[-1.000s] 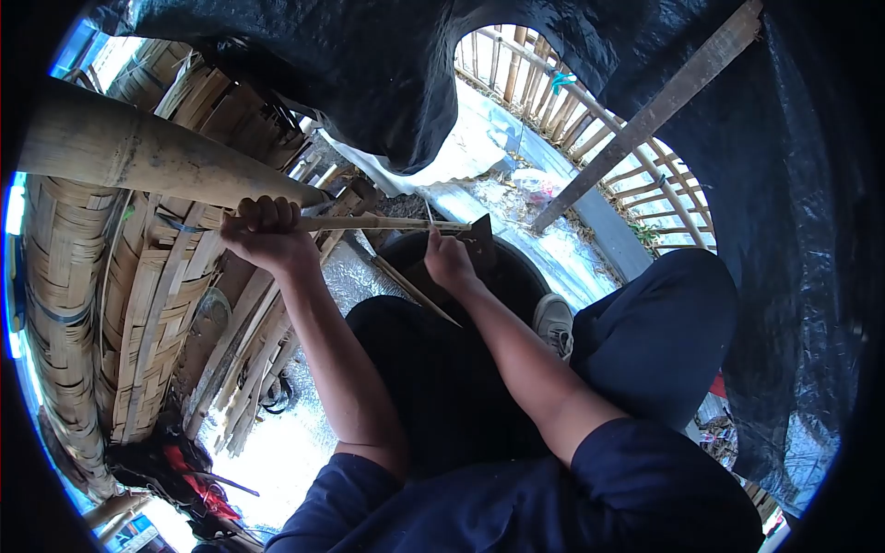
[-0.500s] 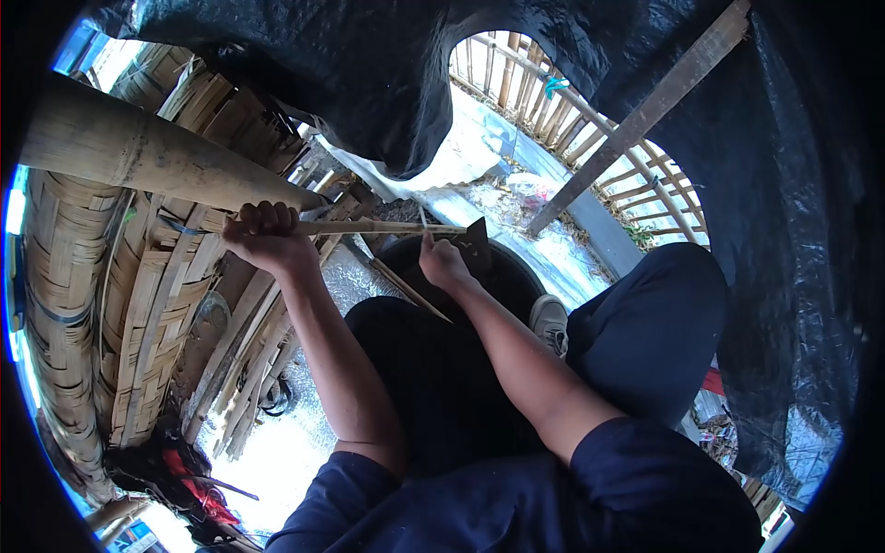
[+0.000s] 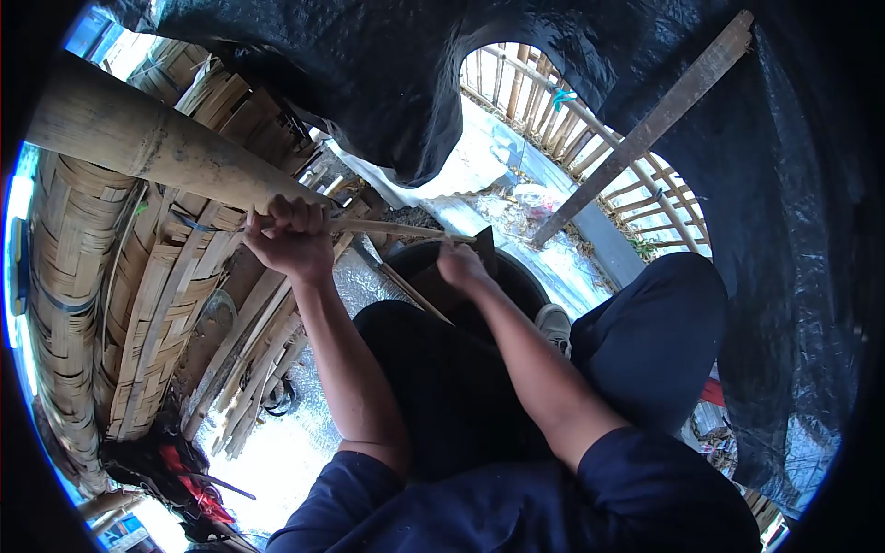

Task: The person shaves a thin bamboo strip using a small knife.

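A long pale bamboo strip (image 3: pixel 383 227) stretches between my two hands. My left hand (image 3: pixel 293 241) is closed in a fist round its left end, beneath a thick bamboo pole. My right hand (image 3: pixel 461 265) is closed at the strip's far end, its fingertips against it; the details of that grip are hard to see. Just beyond those fingers stands a dark flat piece (image 3: pixel 485 243) with a pointed corner, its kind unclear. Below lies a round black tub (image 3: pixel 521 276), partly hidden by my right forearm and knee.
The thick bamboo pole (image 3: pixel 157 138) slants across the upper left, above woven bamboo panels (image 3: pixel 74 267). Split bamboo pieces (image 3: pixel 253 369) lie beside my left forearm. Black plastic sheeting (image 3: pixel 369 83) hangs ahead and right, with a wooden plank (image 3: pixel 645 129) leaning there. A bamboo fence (image 3: pixel 590 129) stands outside.
My left hand has moved right and slightly down with the strip. My right hand has also shifted right and down, and the thin pale strand above its thumb no longer shows.
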